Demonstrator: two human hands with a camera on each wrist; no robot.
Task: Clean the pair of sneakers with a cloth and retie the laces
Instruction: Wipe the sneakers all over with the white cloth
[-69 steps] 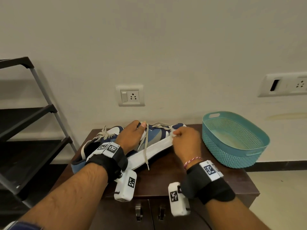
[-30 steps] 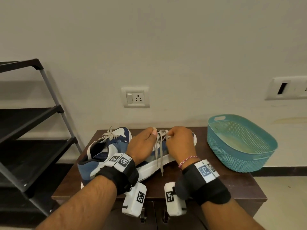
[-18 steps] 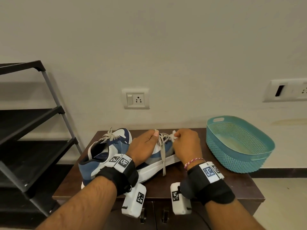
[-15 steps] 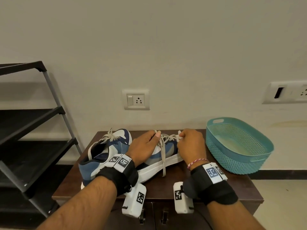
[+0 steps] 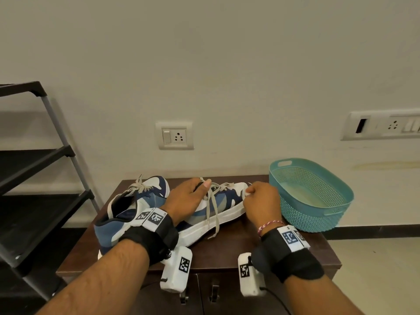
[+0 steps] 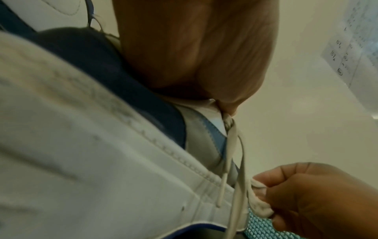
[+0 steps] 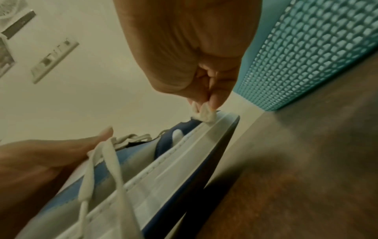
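Note:
Two blue, grey and white sneakers lie on the brown cabinet top (image 5: 227, 251). The near sneaker (image 5: 218, 210) is tipped on its side with its white sole facing me. My left hand (image 5: 196, 189) grips its upper by the tongue. Its loose grey laces (image 5: 214, 214) hang down over the sole. My right hand (image 5: 251, 192) pinches a small crumpled white cloth (image 7: 203, 114) against the toe edge of the sole (image 7: 180, 161). The far sneaker (image 5: 134, 201) stands at the left, its laces (image 5: 139, 185) bunched on top.
A teal perforated basket (image 5: 318, 214) stands on the cabinet's right end, close to my right hand. A black shoe rack (image 5: 38, 178) is on the left. The wall with a socket (image 5: 175, 135) is just behind the sneakers.
My right hand has slid the cloth rightward along the near sneaker, from the lace area to the toe. The left hand keeps its hold.

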